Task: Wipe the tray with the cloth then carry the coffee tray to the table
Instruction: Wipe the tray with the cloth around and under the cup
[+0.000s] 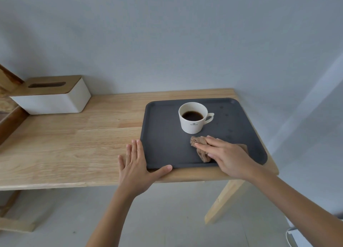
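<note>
A dark grey tray (163, 135) lies on the right end of a light wooden table (74, 141). A white cup (193, 118) of black coffee stands upright on the tray's far middle, handle to the right. My right hand (228, 156) presses flat on a crumpled brown cloth (199, 144) on the tray's near part, just in front of the cup. My left hand (134, 165) rests flat on the table against the tray's near left corner, fingers spread, thumb along the tray's front edge. A few dark spots mark the tray's right side (227, 115).
A white tissue box with a wooden lid (53, 96) stands at the table's far left. The tray's right and front edges sit close to the table's edge. A grey wall runs behind. The table leg (224, 200) slants down over a pale floor.
</note>
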### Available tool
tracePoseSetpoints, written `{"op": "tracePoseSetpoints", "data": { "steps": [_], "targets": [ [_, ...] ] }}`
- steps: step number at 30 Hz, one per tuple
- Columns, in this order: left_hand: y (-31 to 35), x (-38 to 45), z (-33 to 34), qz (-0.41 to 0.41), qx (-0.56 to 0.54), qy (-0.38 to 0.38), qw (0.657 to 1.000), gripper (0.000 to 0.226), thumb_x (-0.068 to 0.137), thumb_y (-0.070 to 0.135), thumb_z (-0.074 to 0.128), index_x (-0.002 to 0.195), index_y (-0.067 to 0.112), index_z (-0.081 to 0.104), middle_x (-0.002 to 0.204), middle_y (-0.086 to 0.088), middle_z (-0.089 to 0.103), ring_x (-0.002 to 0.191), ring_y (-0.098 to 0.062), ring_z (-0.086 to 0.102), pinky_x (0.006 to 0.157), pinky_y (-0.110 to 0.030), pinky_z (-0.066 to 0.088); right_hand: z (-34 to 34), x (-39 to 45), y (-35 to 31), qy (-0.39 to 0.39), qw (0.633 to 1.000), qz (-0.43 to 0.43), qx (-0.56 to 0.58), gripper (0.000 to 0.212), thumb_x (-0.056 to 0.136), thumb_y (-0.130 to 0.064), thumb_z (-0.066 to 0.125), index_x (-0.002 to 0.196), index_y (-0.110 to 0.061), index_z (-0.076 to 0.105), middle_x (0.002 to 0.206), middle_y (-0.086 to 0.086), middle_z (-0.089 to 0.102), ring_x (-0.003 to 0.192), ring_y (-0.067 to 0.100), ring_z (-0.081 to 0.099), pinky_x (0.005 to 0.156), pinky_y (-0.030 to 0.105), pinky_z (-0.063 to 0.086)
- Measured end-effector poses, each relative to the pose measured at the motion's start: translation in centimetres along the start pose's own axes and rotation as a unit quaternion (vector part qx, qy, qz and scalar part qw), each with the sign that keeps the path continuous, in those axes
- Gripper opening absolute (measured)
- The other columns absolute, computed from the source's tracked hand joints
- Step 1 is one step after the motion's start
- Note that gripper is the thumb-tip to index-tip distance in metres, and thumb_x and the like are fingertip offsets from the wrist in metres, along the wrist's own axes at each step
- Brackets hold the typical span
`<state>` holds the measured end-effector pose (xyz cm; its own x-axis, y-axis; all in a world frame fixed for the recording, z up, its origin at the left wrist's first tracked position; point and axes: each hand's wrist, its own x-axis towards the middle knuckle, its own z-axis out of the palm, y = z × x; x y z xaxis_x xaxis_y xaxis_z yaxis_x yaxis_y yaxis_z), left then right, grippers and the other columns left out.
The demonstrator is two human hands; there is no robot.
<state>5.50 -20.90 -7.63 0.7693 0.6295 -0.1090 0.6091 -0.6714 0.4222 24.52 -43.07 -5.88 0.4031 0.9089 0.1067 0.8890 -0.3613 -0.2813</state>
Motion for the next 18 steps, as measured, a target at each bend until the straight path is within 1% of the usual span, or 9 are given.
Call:
{"op": "tracePoseSetpoints", "data": {
  "steps": [2,7,10,14,16,18],
  "targets": [
    [0.0,0.0,0.0,0.0,0.0,0.0,1.0,0.137,0.051,0.101,0.027,0.15,0.019,-0.021,0.162,0.001,-0.019,0.147,-0.017,-0.023,0.12,-0.05,-0.008,0.9,0.9,-1.4,-0.007,1.0,-0.026,0.001,0.055,0.098,-0.008,0.04,0.144,-0.037,0.035,0.153,-0.006,0.037,0.144,0.016,0.031,0.109,0.037,0.041],
    [-0.1,0.0,-0.1,0.002,-0.005,-0.003,1.0,0.136,0.053,0.1,0.028,0.15,0.019,-0.021,0.162,0.002,-0.018,0.148,-0.016,-0.022,0.12,-0.049,-0.008,1.1,1.1,-1.1,-0.021,0.999,-0.034,0.005,0.058,0.099,-0.006,0.038,0.146,-0.039,0.029,0.158,-0.012,0.027,0.147,0.011,0.021,0.119,0.032,0.026],
    [-0.1,0.0,-0.1,0.002,-0.006,-0.004,1.0,0.136,0.054,0.1,0.029,0.15,0.019,-0.021,0.162,0.003,-0.018,0.147,-0.015,-0.023,0.12,-0.049,-0.009,0.2,0.0,0.5,-0.019,1.0,0.002,0.001,0.063,0.099,-0.003,0.035,0.146,-0.043,0.026,0.157,-0.015,0.026,0.148,0.011,0.02,0.118,0.032,0.027],
    [-0.1,-0.1,-0.1,0.0,-0.007,-0.007,1.0,0.136,0.053,0.1,0.03,0.15,0.019,-0.021,0.162,0.003,-0.019,0.147,-0.013,-0.022,0.12,-0.048,-0.009,-1.6,-2.4,3.7,0.004,0.996,0.076,-0.034,0.068,0.098,-0.001,0.028,0.147,-0.047,0.02,0.157,-0.019,0.024,0.148,0.009,0.017,0.118,0.025,0.022],
    [0.0,0.0,-0.2,-0.002,-0.005,-0.012,1.0,0.137,0.052,0.101,0.029,0.15,0.019,-0.021,0.162,0.002,-0.019,0.147,-0.014,-0.022,0.12,-0.048,-0.009,-2.1,-2.8,4.1,-0.003,0.995,0.089,-0.042,0.064,0.1,-0.004,0.025,0.147,-0.047,0.019,0.158,-0.019,0.023,0.148,0.01,0.015,0.119,0.028,0.02],
    [0.0,0.1,-0.4,-0.007,-0.003,-0.026,1.0,0.138,0.051,0.1,0.029,0.15,0.019,-0.023,0.161,0.001,-0.022,0.147,-0.014,-0.024,0.12,-0.049,-0.01,-2.4,-2.6,4.0,-0.029,0.995,0.091,-0.03,0.059,0.101,-0.008,0.028,0.147,-0.044,0.022,0.159,-0.014,0.023,0.149,0.014,0.012,0.122,0.034,0.016]
  ]
}}
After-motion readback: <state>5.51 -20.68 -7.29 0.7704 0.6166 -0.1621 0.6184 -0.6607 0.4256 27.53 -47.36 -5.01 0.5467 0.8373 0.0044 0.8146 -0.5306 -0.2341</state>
